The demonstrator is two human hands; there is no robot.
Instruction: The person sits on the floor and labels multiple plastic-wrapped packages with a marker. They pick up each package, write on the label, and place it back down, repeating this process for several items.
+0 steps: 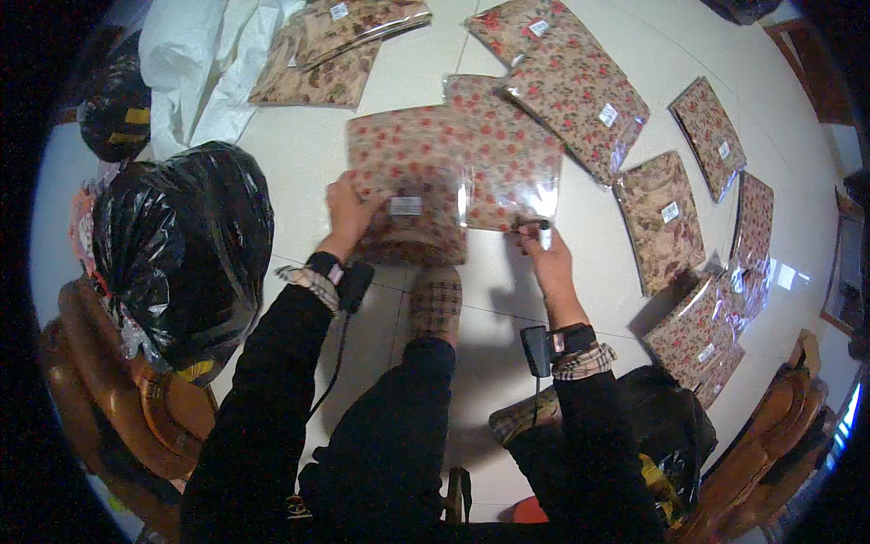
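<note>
My left hand [353,209] grips the left edge of a clear-wrapped packet of floral fabric [406,160], which looks blurred and has a white label near its lower part. My right hand [544,245] holds a marker pen with a white barrel and dark end [545,234]. Its fingers are at the lower edge of a second wrapped packet with red flowers [510,156], lying partly beside and behind the first. Whether those fingers also pinch this packet I cannot tell.
More wrapped floral packets [584,88] lie on the tiled floor ahead and to the right. A full black plastic bag [183,251] stands at the left, near a white woven sack [204,68]. Brown carved furniture [768,435] flanks both sides. My checked shoe [436,299] is just below the packet.
</note>
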